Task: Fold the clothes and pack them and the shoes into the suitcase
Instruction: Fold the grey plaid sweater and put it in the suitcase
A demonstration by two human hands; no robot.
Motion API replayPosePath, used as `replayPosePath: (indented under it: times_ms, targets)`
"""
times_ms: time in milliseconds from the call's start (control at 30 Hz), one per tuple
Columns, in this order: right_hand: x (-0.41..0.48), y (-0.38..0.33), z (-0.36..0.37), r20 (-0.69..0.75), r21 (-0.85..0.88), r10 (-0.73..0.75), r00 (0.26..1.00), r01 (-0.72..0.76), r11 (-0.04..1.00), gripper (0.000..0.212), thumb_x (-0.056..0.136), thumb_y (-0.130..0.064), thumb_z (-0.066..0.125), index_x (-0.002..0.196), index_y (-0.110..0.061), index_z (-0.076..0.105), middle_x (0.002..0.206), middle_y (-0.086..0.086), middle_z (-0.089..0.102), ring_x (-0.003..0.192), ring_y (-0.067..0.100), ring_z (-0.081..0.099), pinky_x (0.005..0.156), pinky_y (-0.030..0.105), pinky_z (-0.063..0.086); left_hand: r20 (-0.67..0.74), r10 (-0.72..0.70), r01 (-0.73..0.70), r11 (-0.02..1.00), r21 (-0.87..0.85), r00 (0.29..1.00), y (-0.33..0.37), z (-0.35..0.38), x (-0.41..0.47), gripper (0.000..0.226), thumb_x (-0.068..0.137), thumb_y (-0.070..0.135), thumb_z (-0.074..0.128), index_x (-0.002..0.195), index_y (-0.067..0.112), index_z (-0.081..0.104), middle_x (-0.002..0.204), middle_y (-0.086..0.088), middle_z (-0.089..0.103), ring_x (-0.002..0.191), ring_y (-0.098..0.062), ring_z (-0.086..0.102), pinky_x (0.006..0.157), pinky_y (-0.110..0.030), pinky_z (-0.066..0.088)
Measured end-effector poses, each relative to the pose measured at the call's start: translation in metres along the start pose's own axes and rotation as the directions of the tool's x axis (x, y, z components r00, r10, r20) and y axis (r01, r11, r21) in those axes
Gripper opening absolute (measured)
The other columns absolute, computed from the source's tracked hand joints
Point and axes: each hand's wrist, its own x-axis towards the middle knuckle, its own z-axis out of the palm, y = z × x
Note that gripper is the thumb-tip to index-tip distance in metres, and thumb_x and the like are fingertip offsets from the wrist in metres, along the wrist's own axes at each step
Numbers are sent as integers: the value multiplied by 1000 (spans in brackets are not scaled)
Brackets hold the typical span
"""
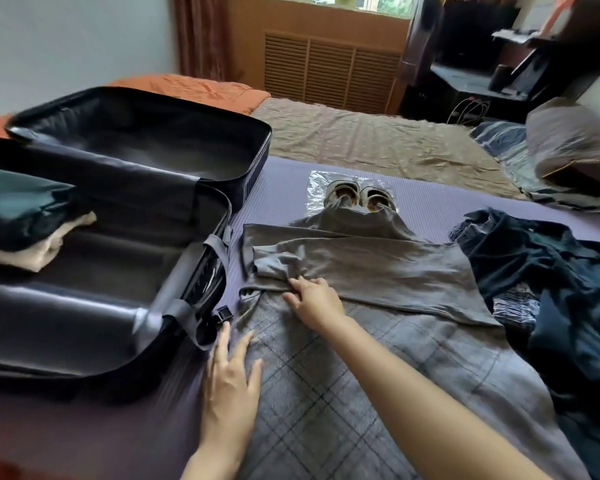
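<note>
Centrally on the purple mat [430,202] lies the grey top [378,268], its fold pinched by the right hand [314,301]; the left hand [231,382] rests flat, fingers straight, on the checked fabric [343,393] beside the open suitcase [101,306].

Open suitcase [118,258], grey garment [378,265] spread, shoes [357,199] beyond

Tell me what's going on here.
A person is folding a grey garment on the bed. The right hand grips its folded-over sleeve; the left hand lies flat on the plaid part. The suitcase lies open to the left with folded clothes already inside. The shoes and a dark clothes heap are still outside.
</note>
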Motion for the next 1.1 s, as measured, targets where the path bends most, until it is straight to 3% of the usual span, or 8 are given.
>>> replayPosePath:
  times_ms: [100, 233, 367, 500, 600, 667, 833, 1100]
  targets:
    - [3, -5, -5, -69, -3, 17, 997, -17, 1000, 42, 99, -45, 37, 126, -21, 59, 126, 8, 61, 119, 31, 48, 94, 37, 43, -4, -60, 59, 989, -137, 998, 2, -10, 0, 52, 84, 6, 65, 133, 14, 50, 149, -4, 31, 134, -18, 35, 104, -17, 21]
    - [19, -24, -23, -176, 107, 49, 983, -31, 994, 39, 97, -47, 42, 123, -24, 60, 120, 6, 64, 109, 27, 59, 81, 35, 47, -10, -114, 110, 972, -206, 993, -2, -14, 0, 53, 77, -3, 69, 126, 12, 56, 133, -8, 47, 119, -25, 51, 104, -33, 37]
    - [45, -56, -18, -127, 57, 96, 987, -89, 994, 57, 91, -57, 46, 131, -17, 52, 132, 9, 53, 121, 28, 49, 91, 38, 46, -30, -191, 183, 967, -177, 981, -5, -15, -1, 53, 74, -5, 71, 124, 7, 57, 111, -12, 55, 93, -27, 58, 86, -31, 42]
    - [57, -76, -4, -127, -87, 206, 970, -218, 972, 85, 78, -73, 52, 136, -12, 45, 144, 14, 35, 130, 32, 36, 99, 42, 39, -19, -223, 218, 965, -147, 975, -6, -18, 0, 43, 80, 7, 69, 121, 10, 56, 98, -3, 52, 86, -23, 55, 77, -24, 33]
    - [57, -85, 6, -98, -129, 245, 965, -257, 958, 99, 74, -69, 61, 144, -7, 30, 152, 19, 20, 136, 37, 26, 106, 45, 33, -12, -212, 208, 968, -141, 977, -8, -19, 6, 29, 81, 10, 69, 109, 7, 61, 88, -3, 56, 80, -23, 55, 72, -27, 36]
    - [59, -87, 9, -113, -116, 249, 962, -261, 958, 89, 78, -58, 65, 142, -6, 32, 148, 19, 26, 130, 37, 33, 101, 44, 39, -7, -197, 194, 973, -128, 980, -8, -20, 7, 22, 80, 11, 71, 100, 10, 63, 80, -1, 58, 76, -23, 56, 71, -31, 42]
    - [56, -79, -3, -218, -36, 170, 961, -182, 983, 31, 92, -21, 53, 121, -8, 56, 124, 14, 54, 113, 33, 54, 83, 36, 46, -22, -187, 180, 965, -193, 982, -3, -23, 4, 11, 79, 18, 72, 79, 26, 65, 78, 3, 63, 78, -13, 60, 73, -29, 46]
    - [48, -20, -37, -213, 536, 310, 927, -155, 830, 20, 92, -20, 46, 80, -12, 59, 93, 15, 66, 86, 29, 59, 70, 34, 41, 134, -82, 115, 958, -261, 988, 31, -22, 3, 18, 79, 25, 73, 86, 30, 57, 76, 8, 63, 69, 1, 58, 61, -8, 41]
